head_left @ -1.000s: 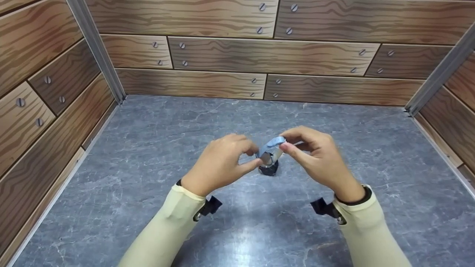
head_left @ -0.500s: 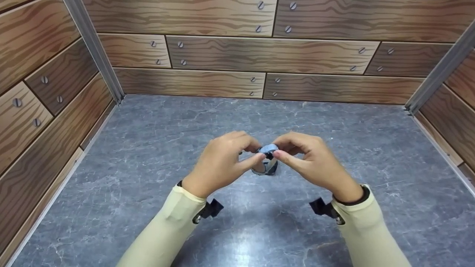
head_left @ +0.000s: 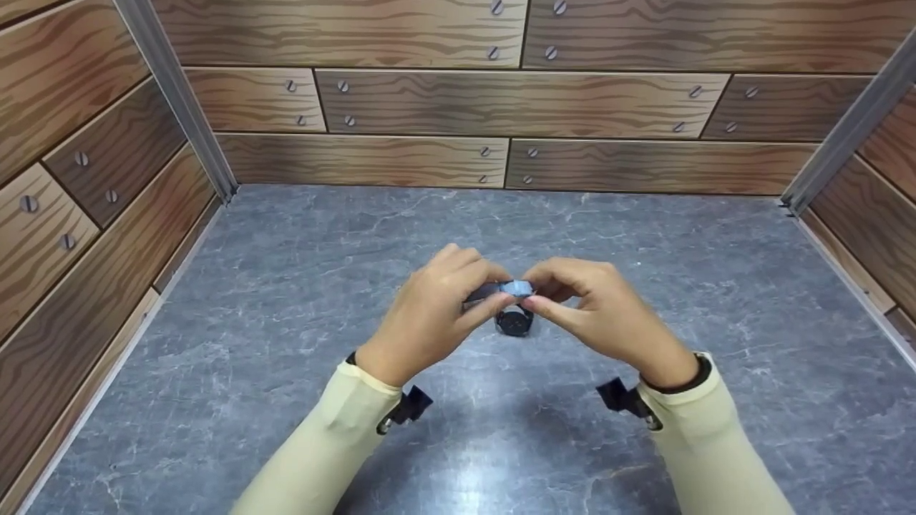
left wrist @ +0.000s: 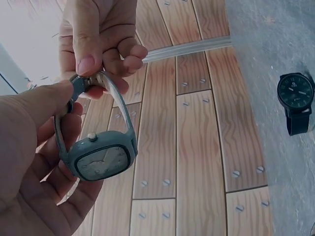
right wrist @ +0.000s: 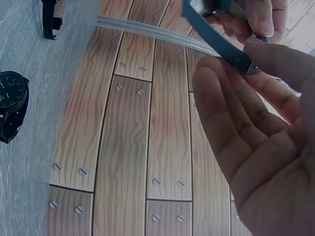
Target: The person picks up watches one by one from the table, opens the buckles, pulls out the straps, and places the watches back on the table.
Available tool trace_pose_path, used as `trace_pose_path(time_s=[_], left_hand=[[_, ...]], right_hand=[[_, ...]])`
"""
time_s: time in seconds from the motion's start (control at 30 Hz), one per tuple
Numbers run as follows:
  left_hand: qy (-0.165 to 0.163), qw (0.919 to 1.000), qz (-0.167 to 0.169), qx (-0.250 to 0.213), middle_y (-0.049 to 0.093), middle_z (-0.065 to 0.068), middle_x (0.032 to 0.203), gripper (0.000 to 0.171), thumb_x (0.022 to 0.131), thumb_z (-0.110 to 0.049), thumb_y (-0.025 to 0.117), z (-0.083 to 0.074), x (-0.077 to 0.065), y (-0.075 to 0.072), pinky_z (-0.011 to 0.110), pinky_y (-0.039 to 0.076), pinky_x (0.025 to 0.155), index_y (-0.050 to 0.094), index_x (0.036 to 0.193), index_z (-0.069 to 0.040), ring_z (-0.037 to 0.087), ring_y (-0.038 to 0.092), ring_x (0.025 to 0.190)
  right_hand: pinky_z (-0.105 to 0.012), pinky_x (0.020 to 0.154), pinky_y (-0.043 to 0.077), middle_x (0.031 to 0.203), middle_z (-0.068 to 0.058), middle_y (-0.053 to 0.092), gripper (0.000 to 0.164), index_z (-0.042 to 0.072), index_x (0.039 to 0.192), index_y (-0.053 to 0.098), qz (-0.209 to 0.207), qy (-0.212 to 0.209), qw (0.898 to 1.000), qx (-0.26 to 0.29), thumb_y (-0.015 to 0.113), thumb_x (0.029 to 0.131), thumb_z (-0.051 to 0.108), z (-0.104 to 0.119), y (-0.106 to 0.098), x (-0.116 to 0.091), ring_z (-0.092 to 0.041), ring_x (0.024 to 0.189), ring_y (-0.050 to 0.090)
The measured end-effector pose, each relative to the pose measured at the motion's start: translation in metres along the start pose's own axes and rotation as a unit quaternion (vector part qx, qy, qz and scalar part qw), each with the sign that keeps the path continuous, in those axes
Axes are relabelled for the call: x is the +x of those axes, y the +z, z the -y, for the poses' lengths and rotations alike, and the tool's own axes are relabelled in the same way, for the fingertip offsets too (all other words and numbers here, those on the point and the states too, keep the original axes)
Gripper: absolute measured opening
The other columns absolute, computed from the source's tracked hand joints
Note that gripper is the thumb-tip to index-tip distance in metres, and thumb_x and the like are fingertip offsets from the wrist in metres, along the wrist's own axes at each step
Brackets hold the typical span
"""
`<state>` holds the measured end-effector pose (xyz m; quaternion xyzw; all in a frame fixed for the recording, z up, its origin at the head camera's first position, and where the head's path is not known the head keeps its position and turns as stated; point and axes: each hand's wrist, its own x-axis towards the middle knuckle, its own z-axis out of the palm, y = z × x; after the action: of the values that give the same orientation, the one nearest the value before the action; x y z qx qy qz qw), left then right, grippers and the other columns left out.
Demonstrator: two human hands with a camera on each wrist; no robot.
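A blue wristwatch (head_left: 517, 287) is held up over the table between both hands. In the left wrist view its square dial (left wrist: 103, 163) hangs at the bottom of the strap loop, with the strap ends meeting at the top. My left hand (head_left: 444, 307) grips one side of the strap, thumb across it and fingers curled behind. My right hand (head_left: 594, 307) pinches the strap end by the metal buckle (right wrist: 252, 68) between thumb and fingers. Below them on the table lies a black wristwatch (head_left: 514, 322), its round dial facing up.
The grey marbled tabletop (head_left: 322, 400) is bounded by wood-print walls (head_left: 415, 104) at the back and sides. A black strap piece (right wrist: 51, 19) shows on the table in the right wrist view. Black wrist cameras (head_left: 406, 410) stick out from both pale sleeves.
My right hand has come left and slightly down, bringing its strap end to my left hand. The blue wristwatch has turned, and the black one beneath now shows more of its dial.
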<state>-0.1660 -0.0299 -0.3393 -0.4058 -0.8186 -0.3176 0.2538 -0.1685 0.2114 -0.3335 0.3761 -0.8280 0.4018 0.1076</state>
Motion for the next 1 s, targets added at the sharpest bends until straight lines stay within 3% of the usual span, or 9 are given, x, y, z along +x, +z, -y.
trace_pose_path(time_s=[0.3,0.43,0.57,0.67,0.87,1.0], left_hand=[[0.007,0.9998,-0.002,0.017,0.065,-0.003,0.094,0.029,0.103,-0.034,0.064,0.0012,0.0002,0.0027,0.025,0.044,0.068,0.077,0.123,-0.017,0.014,0.048,0.082],[-0.002,0.9998,-0.002,0.018,0.064,-0.002,0.093,0.034,0.102,-0.035,0.065,0.0011,0.0009,0.0038,0.026,0.043,0.067,0.074,0.128,-0.015,0.013,0.048,0.081],[-0.018,0.9997,-0.01,0.015,0.066,-0.002,0.095,0.034,0.1,-0.034,0.07,0.001,0.001,0.0046,0.026,0.045,0.068,0.073,0.124,-0.011,0.013,0.051,0.082],[-0.027,0.9994,-0.024,0.0,0.067,-0.003,0.095,0.027,0.098,-0.033,0.072,0.0006,0.0018,0.0047,0.026,0.048,0.071,0.073,0.115,-0.012,0.012,0.054,0.083],[-0.011,0.9995,-0.027,-0.009,0.07,-0.003,0.1,0.021,0.098,-0.03,0.072,-0.0003,0.0027,0.0034,0.025,0.05,0.075,0.074,0.11,-0.014,0.011,0.057,0.087],[-0.004,0.9998,-0.018,0.008,0.069,-0.004,0.1,0.018,0.098,-0.029,0.072,-0.0006,0.0029,0.0035,0.025,0.05,0.074,0.074,0.111,-0.016,0.011,0.056,0.087]], right_hand=[[-0.026,0.073,0.059,0.094,0.008,0.073,0.01,0.014,0.107,0.074,0.002,0.013,1.0,-0.017,0.074,0.097,0.015,0.0,0.0003,0.0,-0.008,0.079,0.068],[-0.027,0.07,0.059,0.093,0.005,0.073,0.011,0.011,0.108,0.072,-0.003,0.023,1.0,0.001,0.073,0.097,0.012,0.0023,0.0003,0.0007,-0.011,0.078,0.07],[-0.027,0.068,0.06,0.093,-0.001,0.074,0.012,0.007,0.109,0.069,-0.011,0.027,0.999,0.029,0.071,0.097,0.007,0.0043,0.0006,0.0008,-0.016,0.078,0.071],[-0.026,0.069,0.059,0.095,0.001,0.074,0.013,0.007,0.111,0.069,-0.013,0.025,0.999,0.021,0.071,0.098,0.008,0.005,0.0007,0.0014,-0.015,0.081,0.071],[-0.029,0.077,0.059,0.108,0.006,0.073,0.025,0.011,0.122,0.069,-0.014,0.03,0.999,-0.019,0.073,0.098,0.016,0.005,0.0,0.0015,-0.009,0.095,0.069],[-0.028,0.078,0.059,0.107,0.005,0.072,0.019,0.012,0.116,0.072,-0.03,-0.003,0.999,-0.019,0.074,0.097,0.012,0.0031,0.0008,0.0016,-0.01,0.093,0.068]])
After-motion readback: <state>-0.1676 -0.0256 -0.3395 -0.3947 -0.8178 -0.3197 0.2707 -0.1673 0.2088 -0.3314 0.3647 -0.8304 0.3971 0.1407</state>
